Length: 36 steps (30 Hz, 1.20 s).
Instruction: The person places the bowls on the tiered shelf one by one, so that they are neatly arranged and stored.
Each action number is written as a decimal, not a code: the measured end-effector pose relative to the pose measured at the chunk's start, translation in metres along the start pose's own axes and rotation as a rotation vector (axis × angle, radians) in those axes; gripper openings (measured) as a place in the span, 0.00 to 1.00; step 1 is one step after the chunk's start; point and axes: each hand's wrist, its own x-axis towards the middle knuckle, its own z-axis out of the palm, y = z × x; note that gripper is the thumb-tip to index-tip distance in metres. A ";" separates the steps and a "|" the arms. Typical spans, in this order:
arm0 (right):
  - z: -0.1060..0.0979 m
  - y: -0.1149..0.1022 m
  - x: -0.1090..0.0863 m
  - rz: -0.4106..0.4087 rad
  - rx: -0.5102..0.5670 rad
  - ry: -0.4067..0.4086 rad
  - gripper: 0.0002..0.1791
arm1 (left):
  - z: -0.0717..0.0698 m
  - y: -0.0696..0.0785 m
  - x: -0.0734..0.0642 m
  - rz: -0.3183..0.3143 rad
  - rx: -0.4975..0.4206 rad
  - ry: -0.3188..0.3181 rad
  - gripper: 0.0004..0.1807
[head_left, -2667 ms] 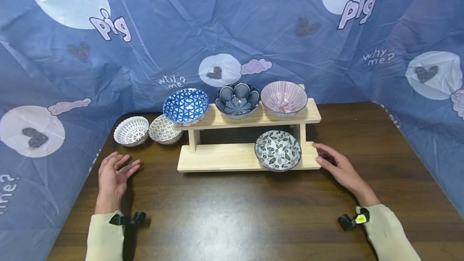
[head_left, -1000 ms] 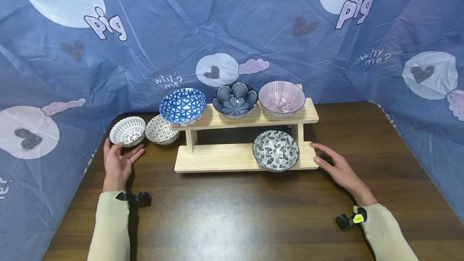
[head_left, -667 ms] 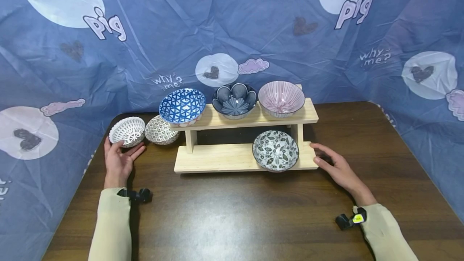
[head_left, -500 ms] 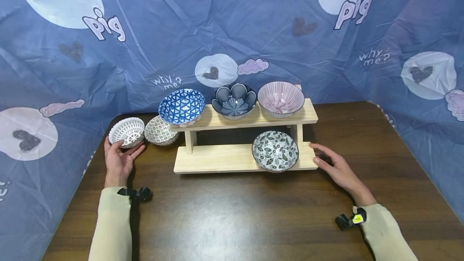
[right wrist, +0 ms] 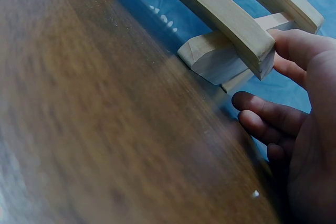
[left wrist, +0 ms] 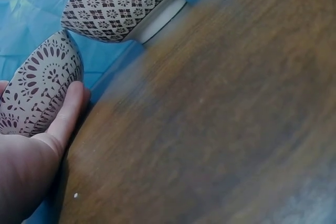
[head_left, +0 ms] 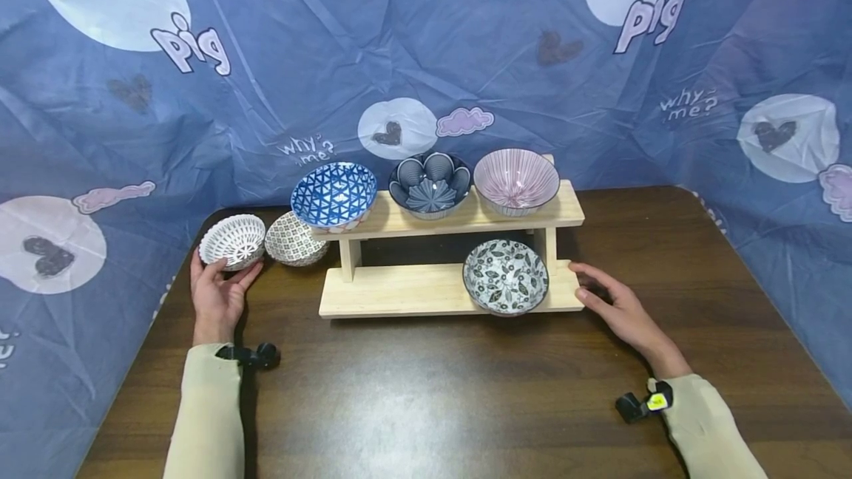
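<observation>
My left hand (head_left: 218, 301) holds a white bowl (head_left: 233, 241) with a scalloped rim and dark petal marks, at the table's back left. Its thumb lies over the near rim and the fingers go round the outside; the left wrist view shows a finger (left wrist: 65, 114) along the bowl's patterned wall. Right beside it stands a lattice-patterned bowl (head_left: 293, 241). My right hand (head_left: 622, 309) touches the right end of a two-tier wooden stand (head_left: 399, 290) with thumb and forefinger. In the right wrist view its other fingers (right wrist: 268, 114) hang loosely curled below the board's end.
On the upper tier sit a blue triangle-patterned bowl (head_left: 335, 194), a dark petal bowl (head_left: 431, 194) and a pink striped bowl (head_left: 516, 179). A leaf-patterned bowl (head_left: 506, 277) sits on the lower tier's right. Behind the brown table (head_left: 413, 390) hangs a blue printed cloth (head_left: 426, 43).
From the table in front of it, my left hand has moved forward to the white scalloped bowl and taken hold of it. My right hand has stayed at the stand's end.
</observation>
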 end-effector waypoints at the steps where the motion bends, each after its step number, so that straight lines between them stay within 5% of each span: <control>1: 0.000 0.000 0.000 -0.005 0.006 0.002 0.26 | -0.001 0.000 0.001 0.002 -0.002 0.003 0.45; 26: 0.002 0.000 -0.001 -0.033 0.007 0.016 0.25 | -0.005 0.006 -0.013 0.017 -0.046 0.017 0.45; 36: 0.001 -0.001 0.000 -0.021 -0.003 0.009 0.26 | -0.007 0.014 -0.032 0.044 -0.093 -0.061 0.41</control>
